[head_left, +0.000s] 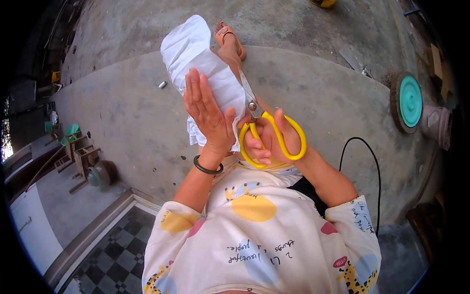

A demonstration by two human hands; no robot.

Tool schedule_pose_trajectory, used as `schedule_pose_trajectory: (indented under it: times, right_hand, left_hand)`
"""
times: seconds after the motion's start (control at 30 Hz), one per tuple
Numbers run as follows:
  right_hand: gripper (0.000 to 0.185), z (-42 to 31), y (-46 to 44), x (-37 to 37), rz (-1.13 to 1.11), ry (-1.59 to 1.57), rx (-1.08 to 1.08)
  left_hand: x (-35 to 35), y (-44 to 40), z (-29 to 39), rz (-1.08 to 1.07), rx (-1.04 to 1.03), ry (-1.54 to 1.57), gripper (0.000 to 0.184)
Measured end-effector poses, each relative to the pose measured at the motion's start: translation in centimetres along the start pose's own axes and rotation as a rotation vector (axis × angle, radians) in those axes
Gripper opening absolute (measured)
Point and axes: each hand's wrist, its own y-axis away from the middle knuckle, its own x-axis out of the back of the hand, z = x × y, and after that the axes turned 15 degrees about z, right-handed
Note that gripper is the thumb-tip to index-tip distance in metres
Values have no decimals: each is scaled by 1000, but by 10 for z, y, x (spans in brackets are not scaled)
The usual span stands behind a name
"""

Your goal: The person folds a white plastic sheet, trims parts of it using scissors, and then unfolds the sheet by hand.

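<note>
White cloth (196, 49) lies over my lap and leg, its far end reaching past the knee. My left hand (210, 110) rests flat on the cloth's near part, fingers stretched out, with a dark bangle on the wrist. A pair of scissors with yellow handles (302, 139) is in my right hand (271, 139), the thumb through one loop and fingers through the other. The blades point away from me along the cloth's right edge. Their tips look slightly apart; whether cloth lies between them I cannot tell.
A sandalled foot (230, 39) stands on the concrete floor (303, 78). At the right are a round turquoise lid (410, 101), a pinkish container (436, 125) and a black cable (378, 176). Wooden stools (81, 157) stand at the left. A small white object (162, 85) lies on the floor.
</note>
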Motion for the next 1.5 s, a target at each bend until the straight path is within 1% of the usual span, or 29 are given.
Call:
schedule_pose_trajectory:
  times: [0.1,0.17,0.23,0.3,0.37,0.43,0.53,0.6,0.7,0.8,0.9,1.0,1.1,1.2,1.3,1.4,1.5]
  right_hand:
    - [85,2,3,-1,45,-57,0]
    - [86,7,1,8,-27,-5,24]
    - [87,8,3,9,-16,68,30]
    - [87,4,8,5,76,162,19]
    - [88,2,8,7,60,242,4]
    - [88,1,6,9,42,256,0]
    - [88,2,3,9,63,200,14]
    - [89,-4,6,1,148,192,25]
    - [87,-8,4,0,11,121,-15]
    - [85,-7,-1,-4,9,58,33]
    - [85,-12,-5,-4,23,79,27]
    - [86,-19,-7,-4,72,73,-25]
    - [86,-24,-8,3,-49,202,-30]
    - [86,-29,-2,-12,-3,296,6]
    - [86,-25,-8,-5,34,229,-31]
    - [86,-25,-7,0,19,306,-5]
    - [85,-24,-6,-5,138,440,6]
  left_hand:
    - [0,-1,2,11,-4,10,73]
    - [-1,-1,4,8,-2,1,72]
    - [0,-2,5,5,1,-3,71]
    - [1,-2,6,3,1,-1,71]
    - [0,-2,6,4,0,-9,70]
    - [0,-2,6,2,0,-9,70]
    - [1,-1,4,2,3,5,70]
    - [1,0,5,6,4,18,70]
    - [2,-1,5,4,6,23,71]
    - [0,-1,4,5,3,9,70]
    - [-1,-1,0,9,-14,9,70]
    - [-1,-1,1,15,-8,13,70]
    - [3,-2,3,-17,7,13,71]
    - [2,-3,5,15,-12,5,71]
    - [-2,-1,1,36,-6,4,69]
    - [3,-2,3,-34,-14,-15,67]
    - [3,-2,4,-22,11,0,65]
